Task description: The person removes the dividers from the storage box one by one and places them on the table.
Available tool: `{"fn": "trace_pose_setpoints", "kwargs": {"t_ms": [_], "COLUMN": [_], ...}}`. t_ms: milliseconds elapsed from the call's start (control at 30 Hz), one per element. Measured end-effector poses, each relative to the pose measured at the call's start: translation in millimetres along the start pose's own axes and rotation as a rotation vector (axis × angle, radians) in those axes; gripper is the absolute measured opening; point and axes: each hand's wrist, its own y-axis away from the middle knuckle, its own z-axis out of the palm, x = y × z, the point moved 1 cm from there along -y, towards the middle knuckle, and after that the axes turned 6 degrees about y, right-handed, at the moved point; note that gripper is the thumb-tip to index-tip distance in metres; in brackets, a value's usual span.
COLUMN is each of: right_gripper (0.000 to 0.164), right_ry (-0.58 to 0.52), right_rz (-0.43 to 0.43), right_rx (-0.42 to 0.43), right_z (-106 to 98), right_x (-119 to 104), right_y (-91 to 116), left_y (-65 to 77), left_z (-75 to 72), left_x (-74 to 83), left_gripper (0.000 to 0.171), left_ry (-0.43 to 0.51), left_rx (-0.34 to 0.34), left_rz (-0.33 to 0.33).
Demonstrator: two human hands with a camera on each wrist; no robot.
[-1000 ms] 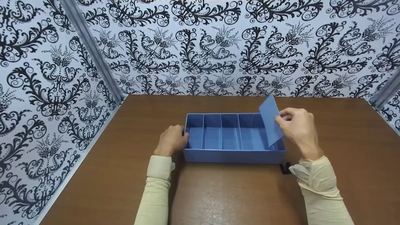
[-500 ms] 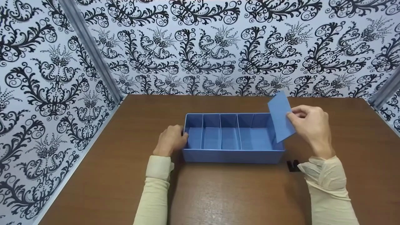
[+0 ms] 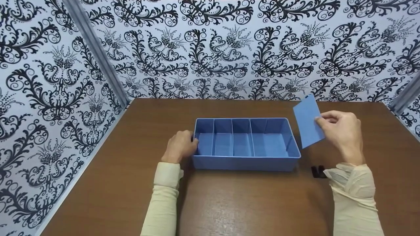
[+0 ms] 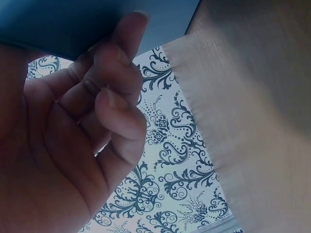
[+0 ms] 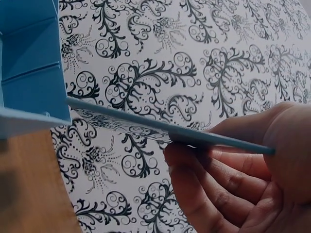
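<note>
A blue storage bin [image 3: 244, 164] stands on the wooden table, split by thin upright dividers [image 3: 232, 141] into three narrow compartments and a wider one on the right. My left hand [image 3: 178, 147] grips the bin's left end, thumb over the rim; in the left wrist view its curled fingers [image 4: 119, 107] reach the bin's wall [image 4: 167, 24]. Between thumb and fingers my right hand [image 3: 343, 136] pinches a loose blue divider panel [image 3: 306, 123], upright and slightly tilted, beyond the bin's right end. The right wrist view shows this panel [image 5: 116, 115] edge-on, beside the bin's corner [image 5: 36, 92].
Two small black pieces [image 3: 318, 171] lie on the table [image 3: 242, 203] near my right sleeve [image 3: 352, 193]. Behind the table rises a wall [image 3: 223, 49] with black scroll patterns, and another patterned wall [image 3: 49, 114] runs along the left side.
My right hand has carried the divider panel up and rightward, from inside the bin's right compartment to outside its right end. The black pieces have shifted right. My left hand stays on the bin.
</note>
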Motion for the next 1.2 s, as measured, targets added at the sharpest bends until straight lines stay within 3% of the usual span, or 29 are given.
{"fn": "trace_pose_setpoints", "kwargs": {"t_ms": [467,1200], "right_gripper": [0.034,0.036], "right_ry": [0.078,0.074], "right_rz": [0.074,0.133], "right_rx": [-0.103,-0.224], "right_z": [12.2,25.1], "right_x": [31.8,54.2], "right_y": [-10.1,-8.5], "left_y": [0.6,0.0], "left_z": [-1.8,0.4], "left_x": [1.0,0.8], "left_gripper": [0.023,0.023], "left_ry": [-0.006,-0.022], "left_rx": [0.023,0.023], "left_rz": [0.028,0.020]}}
